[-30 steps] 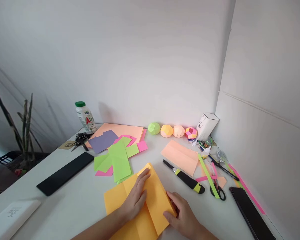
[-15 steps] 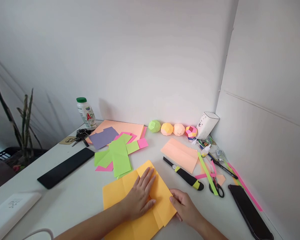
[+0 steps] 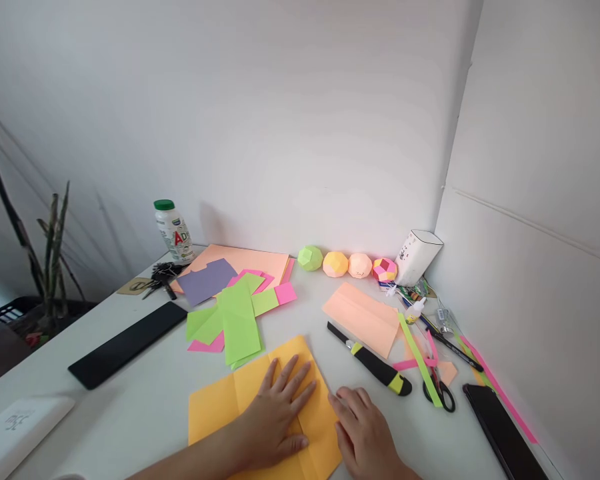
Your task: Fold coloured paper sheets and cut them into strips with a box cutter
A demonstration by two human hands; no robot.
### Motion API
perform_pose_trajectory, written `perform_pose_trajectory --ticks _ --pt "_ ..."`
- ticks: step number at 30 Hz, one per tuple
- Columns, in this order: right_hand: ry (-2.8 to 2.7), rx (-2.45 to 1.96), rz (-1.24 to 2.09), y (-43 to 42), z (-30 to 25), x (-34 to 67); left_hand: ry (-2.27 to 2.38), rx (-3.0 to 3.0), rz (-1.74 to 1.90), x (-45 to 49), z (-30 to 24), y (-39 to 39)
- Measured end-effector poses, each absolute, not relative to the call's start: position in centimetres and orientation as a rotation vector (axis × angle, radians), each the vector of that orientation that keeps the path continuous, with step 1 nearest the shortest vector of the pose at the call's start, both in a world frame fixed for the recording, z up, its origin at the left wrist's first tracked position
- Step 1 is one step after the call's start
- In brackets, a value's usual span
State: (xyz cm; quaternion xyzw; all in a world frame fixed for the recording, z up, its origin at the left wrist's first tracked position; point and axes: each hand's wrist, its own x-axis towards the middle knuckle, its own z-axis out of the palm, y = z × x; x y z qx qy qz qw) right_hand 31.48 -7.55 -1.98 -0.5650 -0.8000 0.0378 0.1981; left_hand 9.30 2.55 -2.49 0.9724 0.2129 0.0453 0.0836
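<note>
A creased sheet of orange paper (image 3: 215, 403) lies on the table at the front, its lower part cut off by the frame. My left hand (image 3: 275, 417) is pressed flat on it with the fingers spread. At the paper's right edge is my right hand (image 3: 363, 427), fingers curled and thumb and fingertips at the border; the other fingertips are partly hidden. Just beyond the right hand lies a black and lime utility knife (image 3: 375, 367). Green paper pieces (image 3: 239, 323) overlap one another behind the orange sheet.
Peach paper (image 3: 363, 317), scissors (image 3: 446, 399), a glue bottle (image 3: 414, 311) and a phone (image 3: 503, 433) lie to the right. Several folded paper balls (image 3: 335, 264) line the wall. On the left are a black strip (image 3: 130, 343), a white device (image 3: 23, 433) and a bottle (image 3: 174, 233).
The orange paper has shifted slightly left and down in view, and its right-hand flap lies differently. My left fingers have spread wider; my right hand has turned, fingers now pointing up along the edge.
</note>
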Motion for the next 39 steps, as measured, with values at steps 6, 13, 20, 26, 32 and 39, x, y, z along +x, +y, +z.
perform_pose_trajectory --ticks 6,13,20,26,32,39 --pt "-2.565 -1.467 0.011 -6.5 -1.4 32.2 0.661 2.797 -0.034 9.1 -1.1 2.8" --pt "-2.562 -1.499 0.201 -6.2 -1.0 31.5 0.893 2.857 0.072 11.0 -1.0 3.5" --pt "-2.549 -1.488 0.377 -5.0 0.4 31.3 1.067 2.947 0.371 13.2 -2.7 3.5" --pt "-2.540 -1.432 0.331 -6.8 1.6 32.0 0.964 2.938 0.502 12.7 -4.6 4.6" --pt "-2.472 -1.298 0.206 -10.9 2.3 32.5 0.924 2.908 0.515 12.3 -4.7 4.9" --pt "-2.268 -1.547 0.167 -9.9 2.2 35.6 0.923 2.872 0.529 12.3 -4.2 4.9"
